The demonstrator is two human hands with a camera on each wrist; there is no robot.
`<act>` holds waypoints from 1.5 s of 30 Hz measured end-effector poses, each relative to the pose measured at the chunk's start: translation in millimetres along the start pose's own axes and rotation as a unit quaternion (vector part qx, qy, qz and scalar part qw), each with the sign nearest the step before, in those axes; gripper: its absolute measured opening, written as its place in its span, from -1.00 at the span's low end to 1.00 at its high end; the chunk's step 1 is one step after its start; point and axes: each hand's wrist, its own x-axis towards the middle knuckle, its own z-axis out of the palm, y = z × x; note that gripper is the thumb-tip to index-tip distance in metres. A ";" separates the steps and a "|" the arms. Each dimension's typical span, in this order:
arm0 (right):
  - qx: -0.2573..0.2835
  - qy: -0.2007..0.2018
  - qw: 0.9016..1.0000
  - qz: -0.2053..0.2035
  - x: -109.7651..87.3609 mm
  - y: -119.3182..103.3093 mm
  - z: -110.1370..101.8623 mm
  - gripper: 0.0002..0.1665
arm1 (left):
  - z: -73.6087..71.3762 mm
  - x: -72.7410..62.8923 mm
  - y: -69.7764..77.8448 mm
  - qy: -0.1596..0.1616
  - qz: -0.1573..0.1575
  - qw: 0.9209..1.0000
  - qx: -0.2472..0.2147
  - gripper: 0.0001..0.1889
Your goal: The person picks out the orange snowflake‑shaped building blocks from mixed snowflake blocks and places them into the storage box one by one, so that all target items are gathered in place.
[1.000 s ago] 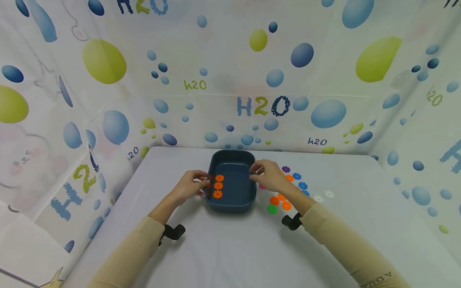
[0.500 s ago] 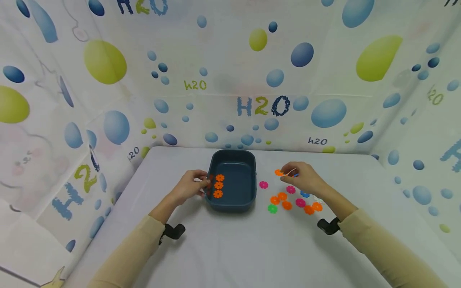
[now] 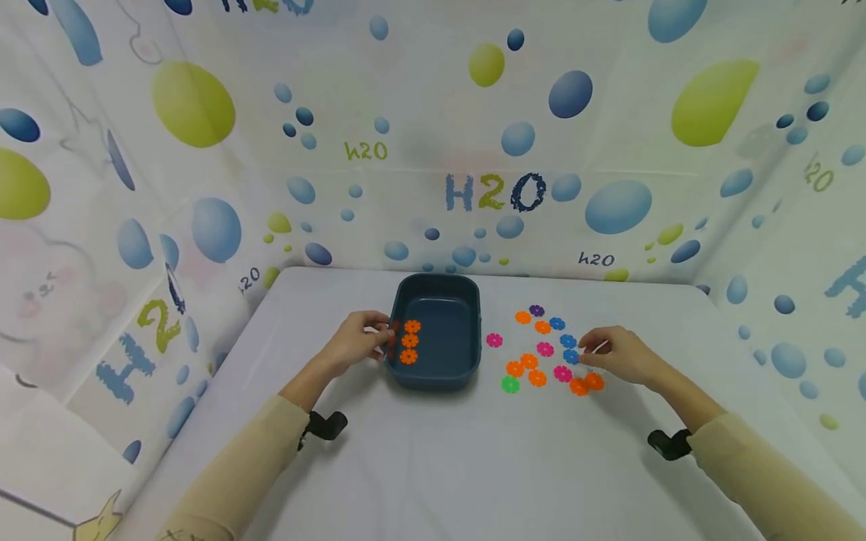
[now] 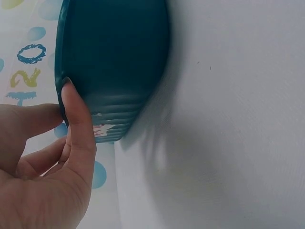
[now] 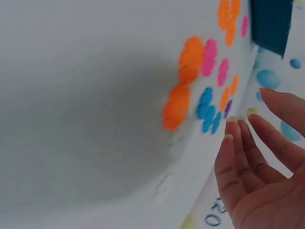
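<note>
My left hand (image 3: 353,344) pinches the left rim of a dark teal plastic tub (image 3: 449,330); the left wrist view has the thumb and fingers on either side of that rim. Inside the tub, by its left wall, three orange flower-shaped pieces (image 3: 409,340) lie in a row. To the tub's right my right hand (image 3: 622,355) hovers beside the blue flower-shaped pieces (image 3: 568,341). Its fingers are loosely bent with a gap to the thumb, and nothing is between them in the right wrist view. White pieces (image 5: 164,187) there are hidden in the head view.
Orange pieces (image 3: 528,361), pink pieces (image 3: 544,349), a green piece (image 3: 510,385) and a purple piece (image 3: 537,310) are scattered right of the tub on a white-covered table (image 3: 433,466). A patterned curtain (image 3: 406,90) stands behind.
My right hand has moved from the tub's right rim, past the orange pieces at the back, to the right side of the scattered pieces. My left hand has stayed on the rim.
</note>
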 end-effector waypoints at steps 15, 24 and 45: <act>0.019 -0.024 1.000 -0.004 -18.3 35.6 3.7 -0.67 | 1.2 -0.1 2.5 0.003 0.001 1.000 -0.001 -0.58; 0.034 -0.034 0.999 0.007 -18.0 34.9 8.9 -0.64 | 2.2 0.0 2.2 0.006 -0.001 1.000 0.000 -0.57; 0.005 -0.021 1.000 -0.008 -19.4 36.2 8.8 -0.74 | 2.3 -0.2 0.2 0.004 0.004 1.000 0.001 -0.58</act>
